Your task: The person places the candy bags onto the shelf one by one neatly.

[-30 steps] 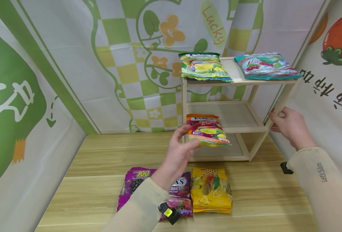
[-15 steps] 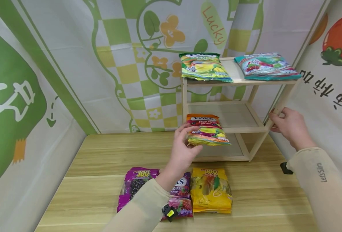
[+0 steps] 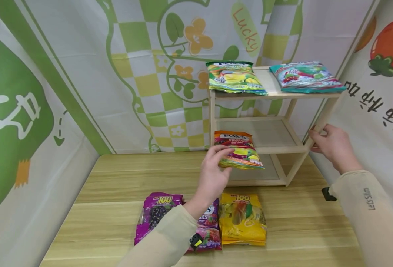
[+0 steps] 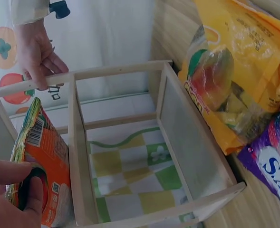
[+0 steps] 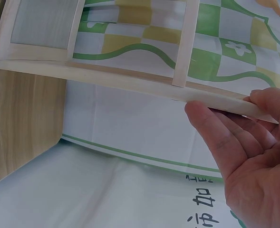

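Note:
My left hand (image 3: 213,173) pinches the lower edge of an orange-and-red Fox's Fruits candy bag (image 3: 233,139), which lies at the left end of the wooden shelf's middle level. In the left wrist view, thumb and fingers (image 4: 16,172) meet on the bag's end, and its orange back (image 4: 52,171) shows. The three-level wooden shelf (image 3: 276,150) stands on the table. At its right side my right hand (image 3: 336,145) grips the front upright (image 5: 144,90) between thumb and fingers. How the bag's underside rests on the level is partly hidden.
On the top level lie a green-and-yellow Fox's bag (image 3: 234,78) and a teal candy bag (image 3: 307,77). On the table (image 3: 303,222) in front are a yellow mango candy bag (image 3: 243,220), a purple bag (image 3: 154,213) and a violet Fox's bag (image 3: 211,237), both partly behind my left arm.
My left hand has shifted slightly right along the orange bag, its fingers now further over the front. The bag has barely moved. My right hand stays on the shelf's upright.

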Demonstrator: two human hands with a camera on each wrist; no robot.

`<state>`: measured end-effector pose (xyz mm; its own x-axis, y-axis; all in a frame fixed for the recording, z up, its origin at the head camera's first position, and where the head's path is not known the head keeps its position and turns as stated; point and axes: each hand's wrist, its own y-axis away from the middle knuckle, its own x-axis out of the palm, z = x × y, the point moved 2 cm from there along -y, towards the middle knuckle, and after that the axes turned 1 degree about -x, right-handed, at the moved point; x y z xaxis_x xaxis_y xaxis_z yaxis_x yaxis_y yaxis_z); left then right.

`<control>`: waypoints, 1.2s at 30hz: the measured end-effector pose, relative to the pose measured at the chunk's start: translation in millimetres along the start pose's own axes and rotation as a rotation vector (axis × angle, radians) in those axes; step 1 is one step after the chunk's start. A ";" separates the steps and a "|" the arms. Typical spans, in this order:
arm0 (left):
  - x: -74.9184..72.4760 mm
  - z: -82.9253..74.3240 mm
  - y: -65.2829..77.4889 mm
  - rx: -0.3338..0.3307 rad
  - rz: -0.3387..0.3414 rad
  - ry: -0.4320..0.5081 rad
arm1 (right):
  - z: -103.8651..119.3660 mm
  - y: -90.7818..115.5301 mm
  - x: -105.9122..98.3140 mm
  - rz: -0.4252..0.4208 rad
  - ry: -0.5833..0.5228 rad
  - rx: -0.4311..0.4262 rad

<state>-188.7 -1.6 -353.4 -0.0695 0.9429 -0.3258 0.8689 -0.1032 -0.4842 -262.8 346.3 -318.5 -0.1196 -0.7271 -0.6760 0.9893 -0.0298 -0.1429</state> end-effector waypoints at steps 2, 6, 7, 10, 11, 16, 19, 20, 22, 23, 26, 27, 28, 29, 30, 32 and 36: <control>0.2 0.9 -0.1 0.033 -0.005 -0.036 | 0.0 0.1 0.1 -0.003 0.005 0.002; 0.3 2.4 -0.1 0.124 -0.024 -0.156 | 0.7 0.1 -0.3 -0.002 0.008 0.003; 0.1 2.4 -0.1 0.156 -0.033 -0.198 | 0.7 0.1 -0.2 -0.001 0.007 0.004; -0.4 2.8 -0.3 0.249 -0.068 -0.322 | 1.5 0.4 -0.1 0.003 0.003 0.005; -0.7 2.9 -0.4 0.279 -0.079 -0.364 | 1.8 0.6 0.2 0.002 0.006 0.006; -1.3 4.2 -0.7 0.396 -0.138 -0.565 | 1.2 1.1 0.9 0.003 0.002 0.005; -1.8 4.7 -1.4 0.440 -0.173 -0.643 | -0.2 0.9 0.6 -0.001 -0.004 0.005; -1.9 4.7 -1.7 0.452 -0.177 -0.658 | -0.5 0.8 0.5 -0.002 -0.007 0.005; -1.6 5.3 -2.3 0.479 -0.173 -0.684 | -0.5 0.8 0.4 -0.005 -0.005 0.002; -1.4 5.2 -2.4 0.494 -0.164 -0.697 | -0.5 0.8 0.4 -0.006 -0.004 0.001; -0.1 5.5 -2.3 0.548 -0.112 -0.742 | 0.1 1.0 0.3 -0.004 -0.006 -0.003; 0.4 5.4 -2.2 0.569 -0.095 -0.756 | 0.3 1.1 0.2 -0.003 -0.007 -0.004; 1.0 5.2 -2.0 0.590 -0.078 -0.770 | 0.3 1.2 0.0 -0.002 -0.007 -0.004; 1.6 4.9 -1.7 0.612 -0.062 -0.785 | 0.6 1.3 0.1 -0.002 -0.008 -0.003; 2.3 4.7 -1.5 0.633 -0.048 -0.797 | 1.0 1.4 0.4 -0.002 -0.011 -0.002; 3.6 4.1 -0.8 0.675 -0.030 -0.826 | 1.5 1.5 0.5 -0.002 -0.010 -0.002; 5.8 3.9 0.5 0.737 0.002 -0.894 | 2.2 1.7 0.8 -0.001 -0.007 -0.004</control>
<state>-190.6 2.5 -358.7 -0.6457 0.4123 -0.6426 0.3937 -0.5414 -0.7429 -261.0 344.2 -317.7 -0.1202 -0.7320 -0.6706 0.9888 -0.0281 -0.1466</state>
